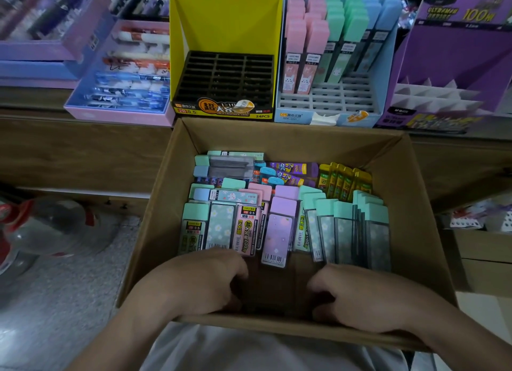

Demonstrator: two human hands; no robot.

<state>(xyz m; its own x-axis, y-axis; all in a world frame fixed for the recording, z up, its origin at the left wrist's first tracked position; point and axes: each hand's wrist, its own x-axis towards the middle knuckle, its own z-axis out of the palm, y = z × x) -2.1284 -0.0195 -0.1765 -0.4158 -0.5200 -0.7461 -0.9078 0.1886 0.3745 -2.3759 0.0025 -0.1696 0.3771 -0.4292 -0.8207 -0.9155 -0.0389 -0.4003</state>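
An open brown cardboard box (415, 210) sits right in front of the person. Its near wall is against a pale shirt (249, 351) and its far wall is just below the edge of a wooden worktop (83, 154). Both hands are inside the box, over the bare strip of floor by the near wall.

The left hand (199, 282) lies palm down with its fingers curled under. It overlaps the lower end of a flat pink plastic lead case (249, 229) labelled 2B 0.5 — the fingertips are in shadow, so I cannot tell whether they grip anything. The right hand (360, 296) is curled the same way, just below a row of mint-capped clear lead cases (346, 226) standing on edge at the box's right side. Whether it holds something cannot be told either. The two hands are apart, and a flat lilac lead case (277, 232) lies just beyond the gap between them. Further back in the box stand yellow lead packs (343, 182).

Three display cartons stand side by side on the worktop behind:
- a yellow display carton (227, 24) with a black slotted insert
- a light-blue display carton (332, 113) — upright pink, mint and blue cases fill its back rows
- a purple display carton (457, 52) at the right

To the left of them lies a pink-rimmed tray of pens (119, 115).
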